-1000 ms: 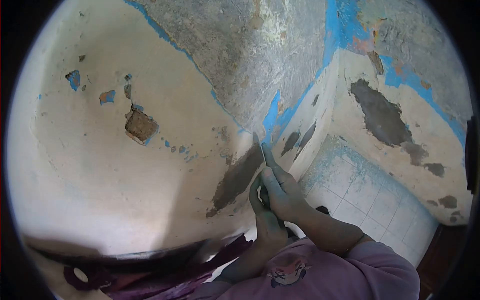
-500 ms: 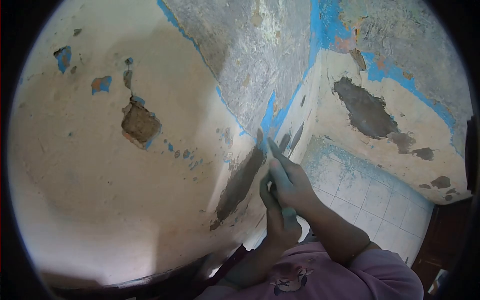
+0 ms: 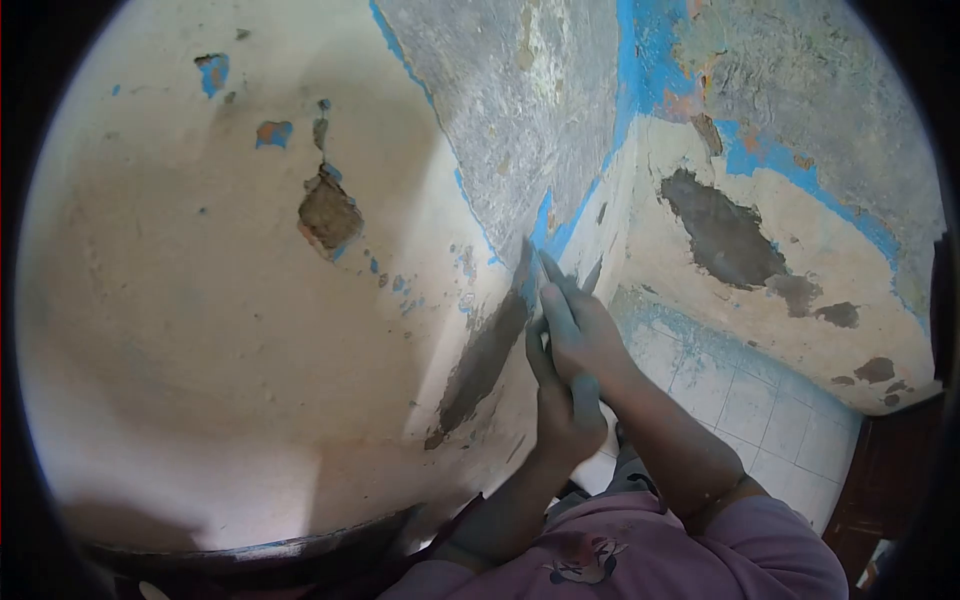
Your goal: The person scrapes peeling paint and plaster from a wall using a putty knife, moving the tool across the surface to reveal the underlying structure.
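My right hand (image 3: 580, 330) is wrapped round a thin flat tool (image 3: 539, 268), its forefinger stretched along it. The tool's tip is at the wall, where a blue paint strip (image 3: 545, 228) meets a dark grey patch (image 3: 485, 365). Just below, my left hand (image 3: 565, 405) is closed against the right hand, its fingers curled near the tool's lower end. What the left hand grips is hidden behind the right hand.
The cream wall (image 3: 230, 330) has a deep chipped hole (image 3: 330, 213) and small blue-edged chips. Bare grey plaster (image 3: 510, 110) lies above. At the right are a patched wall section (image 3: 725, 230), a tiled floor (image 3: 745, 400) and dark brown wood (image 3: 890, 470).
The camera view has shifted, so the chipped hole stands farther right and higher. Both hands remain together, with the tool still at the wall near the blue strip.
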Demonstrator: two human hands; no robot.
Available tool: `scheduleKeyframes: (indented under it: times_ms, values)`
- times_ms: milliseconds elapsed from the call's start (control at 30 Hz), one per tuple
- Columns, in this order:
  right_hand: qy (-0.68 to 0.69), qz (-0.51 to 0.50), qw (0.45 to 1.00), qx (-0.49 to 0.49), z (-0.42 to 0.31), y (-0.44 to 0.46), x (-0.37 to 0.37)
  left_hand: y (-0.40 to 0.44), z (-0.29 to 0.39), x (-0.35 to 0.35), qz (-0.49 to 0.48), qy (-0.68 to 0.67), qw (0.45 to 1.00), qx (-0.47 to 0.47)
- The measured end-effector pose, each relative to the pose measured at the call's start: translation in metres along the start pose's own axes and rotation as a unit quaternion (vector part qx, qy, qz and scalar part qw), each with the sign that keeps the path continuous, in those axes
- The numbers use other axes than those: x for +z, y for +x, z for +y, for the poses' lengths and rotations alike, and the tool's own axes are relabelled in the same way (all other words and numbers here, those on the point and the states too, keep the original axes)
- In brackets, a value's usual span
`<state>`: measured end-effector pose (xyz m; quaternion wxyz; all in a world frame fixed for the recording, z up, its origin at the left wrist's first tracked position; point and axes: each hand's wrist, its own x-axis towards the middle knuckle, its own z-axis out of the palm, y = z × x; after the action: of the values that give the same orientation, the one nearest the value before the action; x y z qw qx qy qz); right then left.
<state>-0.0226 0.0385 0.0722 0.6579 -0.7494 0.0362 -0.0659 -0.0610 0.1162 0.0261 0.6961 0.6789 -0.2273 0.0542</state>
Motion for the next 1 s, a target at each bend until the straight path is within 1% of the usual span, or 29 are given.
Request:
scheduleKeyframes:
  times_ms: [33,67,133,167,200,267,300,333,400,433,467,533,567,600,633,667,700,733,800,833,867,933,967,1000]
  values:
    - [-0.023,0.009,0.999,-0.041,0.001,-0.015,0.002,-0.004,0.005,0.001,0.009,0.074,0.992,0.103]
    - [-0.045,0.021,0.995,-0.083,0.002,-0.021,0.003,-0.005,0.003,0.000,0.006,0.073,0.991,0.108]
    - [-0.069,0.017,0.994,-0.078,0.003,-0.010,0.008,-0.009,-0.013,-0.004,0.026,-0.014,1.000,0.005]
    - [-0.059,0.030,0.997,-0.042,0.008,0.004,0.010,0.001,-0.021,-0.014,-0.017,0.038,0.999,-0.004]
    - [-0.050,0.043,0.998,-0.010,0.008,0.012,0.012,0.001,-0.021,-0.012,-0.016,0.039,0.999,-0.005]
    - [-0.054,0.026,0.998,-0.003,0.001,0.004,0.003,0.002,-0.006,-0.001,0.000,0.022,0.996,-0.088]
    - [-0.055,0.013,0.998,0.005,-0.003,0.000,-0.001,0.001,0.004,-0.001,0.002,0.137,0.991,0.000]
    - [-0.057,0.017,0.998,0.001,-0.002,-0.005,0.001,-0.001,0.003,0.001,0.000,0.135,0.991,0.005]
    - [-0.087,-0.010,0.994,-0.067,0.002,-0.015,0.007,-0.009,-0.008,0.004,0.072,0.072,0.986,0.135]
    - [-0.086,-0.009,0.994,-0.063,0.001,-0.011,0.007,-0.009,-0.019,-0.007,0.015,0.018,1.000,0.004]
    - [-0.075,-0.006,0.997,-0.025,0.000,-0.006,0.006,-0.013,-0.025,-0.011,0.015,0.020,1.000,-0.006]
    - [-0.062,-0.002,0.998,0.033,-0.008,0.010,0.004,0.009,-0.008,-0.008,-0.039,-0.096,0.993,-0.056]
    - [-0.023,0.021,0.999,0.013,-0.004,0.007,0.004,0.008,0.003,-0.005,-0.040,-0.039,0.996,-0.073]
    - [-0.027,0.021,0.999,0.012,0.001,-0.002,0.004,0.002,0.008,-0.003,-0.038,-0.043,0.996,-0.071]
    - [-0.063,0.033,0.996,-0.053,0.005,-0.013,0.004,-0.005,0.011,-0.002,-0.021,0.031,0.999,0.014]
    - [-0.098,0.045,0.987,-0.119,0.001,-0.017,0.003,-0.008,0.011,-0.001,-0.003,0.105,0.989,0.100]
    - [-0.056,-0.016,0.998,-0.036,-0.009,-0.022,0.002,-0.009,0.009,-0.003,-0.005,0.061,0.992,0.108]
    - [-0.056,-0.016,0.998,-0.035,-0.006,-0.011,0.007,-0.003,-0.001,-0.005,-0.005,0.060,0.992,0.107]
    - [-0.079,0.061,0.994,-0.041,0.004,0.015,0.015,0.013,-0.018,-0.010,-0.014,-0.047,0.999,0.010]
    - [-0.015,0.055,0.998,-0.023,0.000,0.018,0.010,0.016,-0.012,-0.011,-0.028,-0.069,0.993,-0.089]
    - [-0.016,0.053,0.998,-0.024,0.002,0.016,0.008,0.015,-0.004,-0.008,-0.026,-0.070,0.993,-0.087]
    - [-0.040,0.038,0.992,-0.111,0.010,0.006,0.003,0.009,0.007,-0.001,0.011,0.033,0.999,0.030]
    - [-0.097,0.030,0.990,-0.098,0.005,-0.005,0.001,0.003,0.010,0.001,0.014,0.055,0.994,0.090]
    - [-0.095,0.032,0.990,-0.102,0.008,0.002,0.004,0.008,0.007,-0.001,0.013,0.057,0.994,0.095]
